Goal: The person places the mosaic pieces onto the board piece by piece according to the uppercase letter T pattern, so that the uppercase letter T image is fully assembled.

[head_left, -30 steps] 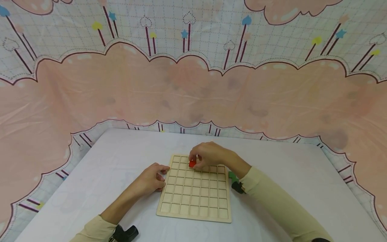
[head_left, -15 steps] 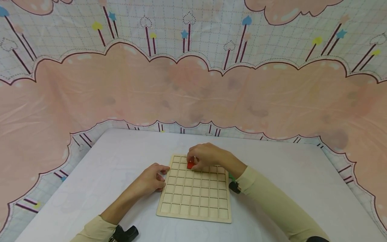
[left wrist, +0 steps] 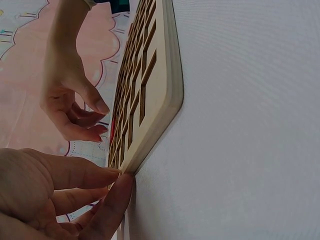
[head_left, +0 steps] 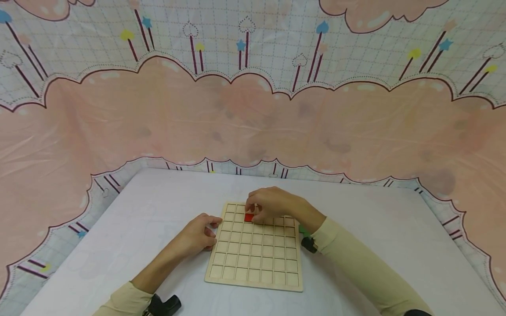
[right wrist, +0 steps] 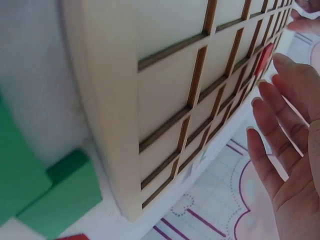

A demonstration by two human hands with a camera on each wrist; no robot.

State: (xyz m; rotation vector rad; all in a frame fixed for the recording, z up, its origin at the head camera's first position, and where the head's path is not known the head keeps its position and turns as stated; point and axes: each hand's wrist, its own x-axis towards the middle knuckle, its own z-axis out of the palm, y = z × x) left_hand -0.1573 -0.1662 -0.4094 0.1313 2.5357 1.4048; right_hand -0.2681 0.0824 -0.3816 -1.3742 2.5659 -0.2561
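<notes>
A pale wooden grid board [head_left: 254,250] lies on the white table. One flat red piece [head_left: 249,217] sits in the grid near its far edge. Just over that piece hangs my right hand [head_left: 272,202]. In the right wrist view, the fingers [right wrist: 280,145] of the right hand are spread and hold nothing, with the red piece beyond them in its cell. My left hand [head_left: 195,232] is at the board's left side, its fingertips [left wrist: 112,175] touching the rim near a corner.
Green blocks [right wrist: 60,195] lie on the table beside the board's right edge, partly hidden by the right forearm in the head view. A bit of another red piece [right wrist: 74,237] shows beneath them. Behind the table hangs a patterned pink curtain [head_left: 253,118].
The red piece, earlier tilted between the right hand's fingers, has gone down flat into the board, and those fingers have let go of it. The left hand has stayed put.
</notes>
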